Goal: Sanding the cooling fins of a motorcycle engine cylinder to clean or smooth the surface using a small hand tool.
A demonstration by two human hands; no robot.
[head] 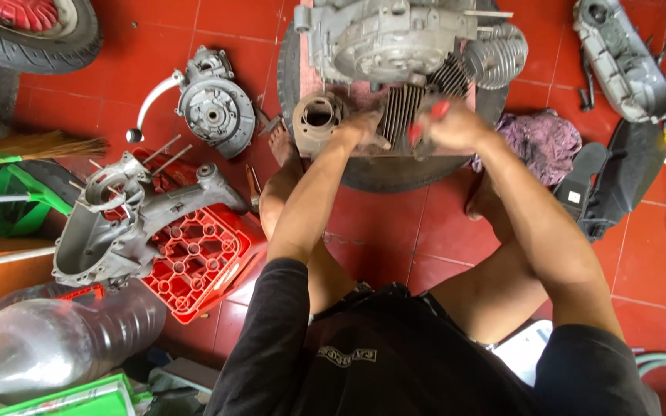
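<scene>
Grip: right hand (pixel 456 127) clamped round a red-handled tool (pixel 425 123), tip on the finned cylinder (pixel 402 112). Left hand (pixel 360 129) closed on the fins' left side, steadying. Cylinder sits on the front edge of the tyre (pixel 379 176), under the engine case (pixel 395 38), loose sleeve (pixel 316 117) at left. Looks like mid-work on the cylinder; next wants a firm brace.

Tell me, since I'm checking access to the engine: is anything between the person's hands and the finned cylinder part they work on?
Nothing visible does. The left hand rests directly on the dark finned metal cylinder, and the right hand, holding a red-handled tool, is right against it too.
</scene>
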